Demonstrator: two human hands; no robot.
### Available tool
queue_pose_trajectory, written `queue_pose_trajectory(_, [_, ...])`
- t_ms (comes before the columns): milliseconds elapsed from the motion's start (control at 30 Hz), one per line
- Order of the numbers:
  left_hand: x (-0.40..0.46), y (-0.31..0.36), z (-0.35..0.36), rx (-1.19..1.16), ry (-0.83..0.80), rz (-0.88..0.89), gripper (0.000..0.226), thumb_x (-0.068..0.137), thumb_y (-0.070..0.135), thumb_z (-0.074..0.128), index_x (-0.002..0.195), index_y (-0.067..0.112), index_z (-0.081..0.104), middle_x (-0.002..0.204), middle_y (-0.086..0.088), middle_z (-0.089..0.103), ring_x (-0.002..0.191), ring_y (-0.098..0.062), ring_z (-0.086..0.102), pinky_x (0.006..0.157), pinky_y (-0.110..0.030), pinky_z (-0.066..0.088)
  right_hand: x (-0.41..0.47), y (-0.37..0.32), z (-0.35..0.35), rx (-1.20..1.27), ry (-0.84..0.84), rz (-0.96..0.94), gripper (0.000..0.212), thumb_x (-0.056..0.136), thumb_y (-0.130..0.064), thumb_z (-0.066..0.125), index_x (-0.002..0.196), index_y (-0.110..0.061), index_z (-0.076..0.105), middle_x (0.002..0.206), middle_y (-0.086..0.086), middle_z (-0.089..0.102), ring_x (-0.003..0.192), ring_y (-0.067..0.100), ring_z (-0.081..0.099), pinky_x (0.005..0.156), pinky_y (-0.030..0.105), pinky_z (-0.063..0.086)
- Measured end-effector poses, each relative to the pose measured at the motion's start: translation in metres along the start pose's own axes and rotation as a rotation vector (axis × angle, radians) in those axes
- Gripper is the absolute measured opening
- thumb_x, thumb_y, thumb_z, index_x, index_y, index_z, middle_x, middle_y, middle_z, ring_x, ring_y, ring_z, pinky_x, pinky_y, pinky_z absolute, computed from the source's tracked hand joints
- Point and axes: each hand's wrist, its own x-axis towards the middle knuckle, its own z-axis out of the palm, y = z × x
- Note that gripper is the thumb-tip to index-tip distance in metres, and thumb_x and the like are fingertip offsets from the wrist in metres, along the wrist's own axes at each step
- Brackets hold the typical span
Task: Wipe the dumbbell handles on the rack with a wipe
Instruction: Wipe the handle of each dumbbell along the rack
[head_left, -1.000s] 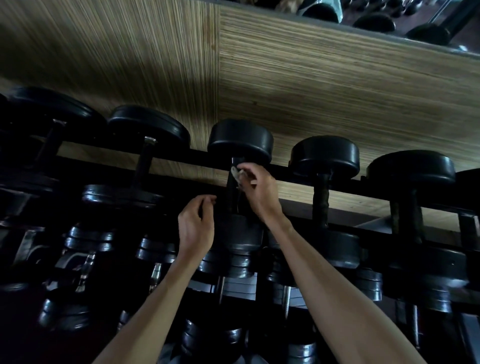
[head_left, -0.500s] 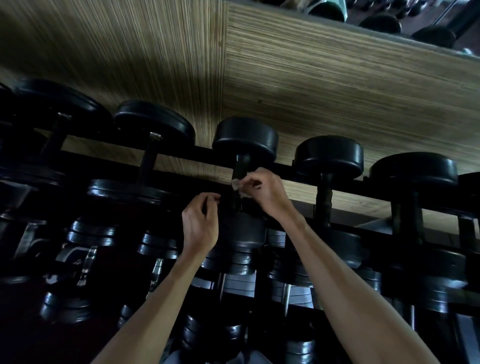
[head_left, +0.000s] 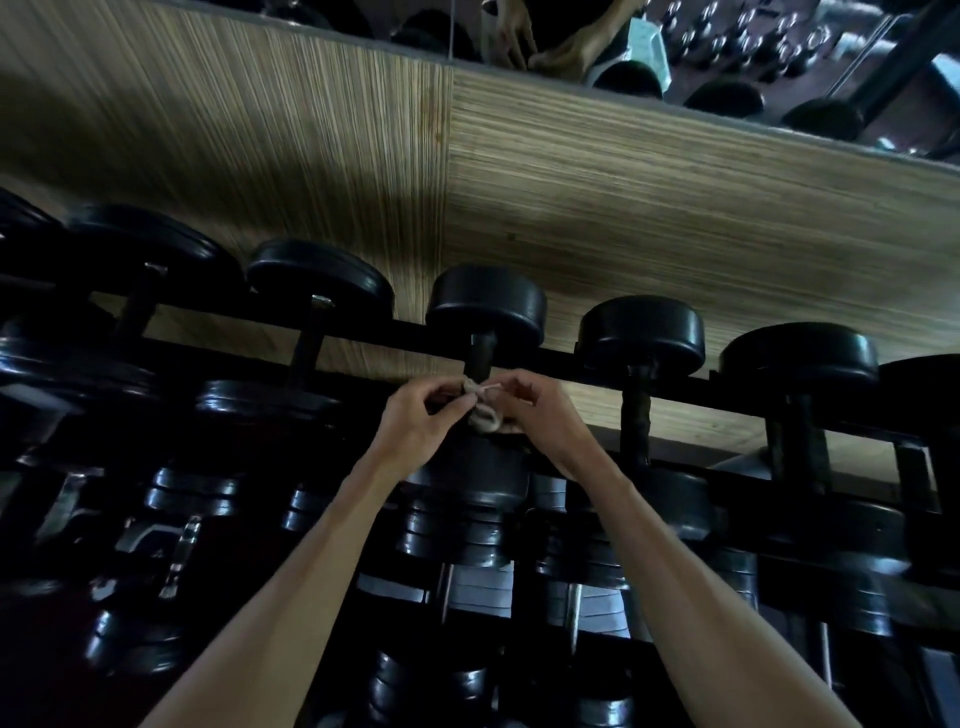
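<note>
The wipe (head_left: 483, 413) is pinched between the left hand (head_left: 421, 423) and right hand (head_left: 545, 421), directly over the dumbbell handle (head_left: 482, 358), whose long axis is seen running away from both hands, neither being nearer

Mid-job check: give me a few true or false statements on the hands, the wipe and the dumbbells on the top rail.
1. Both hands hold the wipe. True: the left hand and right hand pinch it together.
2. The wipe is at the handle of the middle dumbbell. True.
3. The left hand rests on the floor. False: it is raised at the rack.
4. The wipe is dark blue. False: it is pale.
5. The wall behind is wood-grained. True.
</note>
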Motion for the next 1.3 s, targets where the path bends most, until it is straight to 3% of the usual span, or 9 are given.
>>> queue_pose_trajectory(100, [0.005,0.019,0.004,-0.040,-0.056,-0.020,0.013,0.086,0.025,0.076,0.097,0.028,0.072,0.098,0.007,0.074,0.096,-0.005,0.068,0.089,-0.020,0.053,-0.007,-0.008,-0.002,0.079,0.067,0.021,0.013,0.100,-0.012,0.059,0.108,-0.006,0.067,0.102,0.017,0.072,0.087,0.022,0.070,0.078,0.038,0.062])
queue_pose_trajectory(233, [0.005,0.036,0.007,-0.099,-0.129,-0.098,0.029,0.083,0.013,0.078,0.108,0.016,0.066,0.100,-0.004,0.072,0.096,-0.012,0.067,0.078,-0.021,0.052,-0.021,-0.019,-0.003,0.038,0.186,-0.048,0.010,0.101,-0.014,0.059,0.102,-0.009,0.068,0.090,0.009,0.072,0.079,0.017,0.069,0.069,0.032,0.059])
queue_pose_trajectory(367, [0.001,0.054,0.009,-0.050,-0.134,-0.059,0.021,0.088,0.011,0.072,0.109,0.008,0.068,0.100,-0.011,0.072,0.094,-0.018,0.069,0.076,-0.019,0.052,-0.027,-0.022,-0.001,0.035,0.280,-0.082,0.010,0.100,-0.021,0.060,0.097,-0.017,0.068,0.091,0.012,0.073,0.087,0.034,0.071,0.077,0.053,0.059])
queue_pose_trajectory(567, [-0.008,0.073,0.002,-0.188,-0.055,-0.059,0.006,0.098,0.005,0.058,0.103,0.007,0.061,0.098,-0.017,0.072,0.086,-0.027,0.074,0.071,-0.027,0.061,-0.035,-0.043,0.000,-0.015,0.157,-0.083,0.024,0.090,-0.039,0.073,0.101,-0.017,0.072,0.086,0.002,0.073,0.076,0.011,0.063,0.068,0.028,0.049])
queue_pose_trajectory(800, [-0.006,0.080,-0.014,-0.367,0.053,-0.169,0.016,0.099,0.015,0.058,0.111,0.004,0.061,0.100,-0.020,0.072,0.083,-0.030,0.074,0.075,-0.041,0.062,-0.034,-0.059,0.006,0.024,0.084,-0.085,0.038,0.078,-0.013,0.085,0.110,-0.010,0.064,0.096,0.007,0.060,0.081,0.016,0.056,0.062,0.019,0.049])
queue_pose_trajectory(933, [-0.005,0.080,-0.023,-0.329,0.040,-0.160,0.036,0.086,0.039,0.074,0.104,0.007,0.069,0.095,-0.014,0.076,0.089,-0.030,0.074,0.086,-0.050,0.059,-0.034,-0.062,0.010,-0.024,0.032,-0.064,0.043,0.080,-0.012,0.083,0.114,-0.011,0.057,0.109,0.015,0.064,0.086,0.014,0.060,0.066,0.020,0.053])
queue_pose_trajectory(1067, [-0.005,0.084,-0.024,-0.336,0.067,-0.134,0.031,0.090,0.031,0.070,0.106,0.004,0.067,0.099,-0.014,0.075,0.086,-0.024,0.074,0.079,-0.041,0.061,-0.034,-0.065,0.011,0.074,-0.037,-0.041,0.048,0.086,-0.026,0.079,0.124,-0.016,0.050,0.101,0.006,0.067,0.076,0.010,0.060,0.060,0.019,0.049])
queue_pose_trajectory(1200, [-0.004,0.085,-0.026,-0.331,0.086,-0.087,0.016,0.091,0.017,0.070,0.101,0.006,0.065,0.096,-0.013,0.072,0.079,-0.019,0.072,0.067,-0.029,0.061,-0.026,-0.066,0.009,0.068,0.038,-0.003,0.038,0.090,-0.031,0.074,0.125,-0.021,0.062,0.095,0.002,0.073,0.080,0.010,0.068,0.064,0.019,0.051])
queue_pose_trajectory(1300, [-0.001,0.080,-0.026,-0.293,0.139,-0.085,0.015,0.089,0.023,0.073,0.095,0.012,0.066,0.098,-0.012,0.073,0.087,-0.025,0.073,0.079,-0.041,0.062,-0.021,-0.060,0.010,0.006,0.019,-0.055,0.014,0.088,-0.020,0.075,0.101,-0.016,0.074,0.086,0.000,0.073,0.080,0.013,0.065,0.069,0.024,0.050])
